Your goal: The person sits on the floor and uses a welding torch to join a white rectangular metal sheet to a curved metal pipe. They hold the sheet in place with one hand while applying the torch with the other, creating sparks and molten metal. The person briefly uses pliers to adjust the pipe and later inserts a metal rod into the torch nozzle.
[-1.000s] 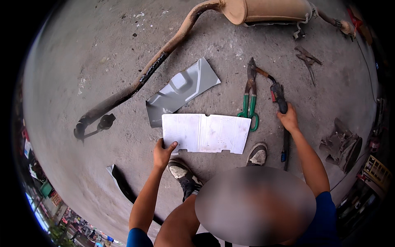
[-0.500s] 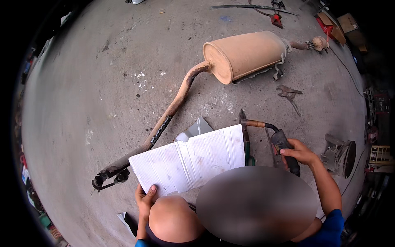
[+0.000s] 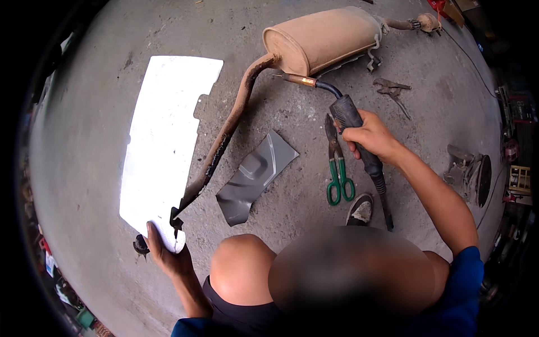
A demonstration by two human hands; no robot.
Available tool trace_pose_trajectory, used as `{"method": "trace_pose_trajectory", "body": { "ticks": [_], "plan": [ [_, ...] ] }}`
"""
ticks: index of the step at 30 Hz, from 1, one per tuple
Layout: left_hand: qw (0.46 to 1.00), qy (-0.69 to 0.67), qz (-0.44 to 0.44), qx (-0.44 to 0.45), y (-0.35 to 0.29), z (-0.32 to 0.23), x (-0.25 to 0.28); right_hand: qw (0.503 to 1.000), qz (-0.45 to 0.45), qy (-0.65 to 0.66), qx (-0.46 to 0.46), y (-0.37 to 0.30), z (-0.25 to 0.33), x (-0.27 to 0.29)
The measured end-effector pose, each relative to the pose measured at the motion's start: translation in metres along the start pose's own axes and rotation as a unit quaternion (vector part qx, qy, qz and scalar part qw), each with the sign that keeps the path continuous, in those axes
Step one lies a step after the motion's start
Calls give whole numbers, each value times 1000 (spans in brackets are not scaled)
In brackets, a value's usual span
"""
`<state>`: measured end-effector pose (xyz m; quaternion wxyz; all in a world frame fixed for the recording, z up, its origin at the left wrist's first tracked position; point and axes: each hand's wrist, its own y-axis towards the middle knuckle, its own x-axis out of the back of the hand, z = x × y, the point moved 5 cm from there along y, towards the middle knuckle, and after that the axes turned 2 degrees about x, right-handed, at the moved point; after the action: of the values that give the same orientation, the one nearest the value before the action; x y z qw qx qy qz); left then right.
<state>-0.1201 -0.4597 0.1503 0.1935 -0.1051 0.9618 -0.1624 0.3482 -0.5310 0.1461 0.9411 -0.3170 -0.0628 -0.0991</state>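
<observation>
My left hand [image 3: 164, 253] grips the near end of a white cardboard sheet [image 3: 163, 129] with a notched right edge. The sheet hides part of the exhaust pipe's near end. In my right hand [image 3: 371, 135] is a black-handled MIG welding torch [image 3: 349, 112], its copper-coloured nozzle pointing left. The nozzle tip is close to the bend of the rusty exhaust pipe [image 3: 240, 104], just below the tan muffler [image 3: 325, 39]; contact cannot be made out. A grey bent sheet-metal piece [image 3: 258, 177] and green-handled tin snips [image 3: 337, 168] lie on the floor between my hands.
Locking pliers [image 3: 392, 92] rest right of the muffler. A round metal object with a dark disc [image 3: 474, 174] stands at the right, near a thin cable [image 3: 466, 59]. My shoe [image 3: 360, 210] is beside the snips. Assorted items line both side edges.
The cardboard has swung left and upright, uncovering the grey metal piece and the snips. My right hand has carried the torch up and left toward the pipe bend. The view has shifted.
</observation>
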Motion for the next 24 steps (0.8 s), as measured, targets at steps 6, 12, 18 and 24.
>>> {"method": "trace_pose_trajectory", "body": {
  "ticks": [6,12,18,24],
  "plan": [
    [966,-176,165,98,50,17,-63,989,-4,-149,10,43,-9,-18],
    [946,-223,212,101,40,10,-45,986,-11,-167,28,82,-13,-31],
    [985,-158,10,65,-36,-3,52,995,-12,-81,52,98,-30,-28],
    [978,-169,-121,28,-106,-9,88,997,21,-71,34,105,-42,-40]
  ]
}}
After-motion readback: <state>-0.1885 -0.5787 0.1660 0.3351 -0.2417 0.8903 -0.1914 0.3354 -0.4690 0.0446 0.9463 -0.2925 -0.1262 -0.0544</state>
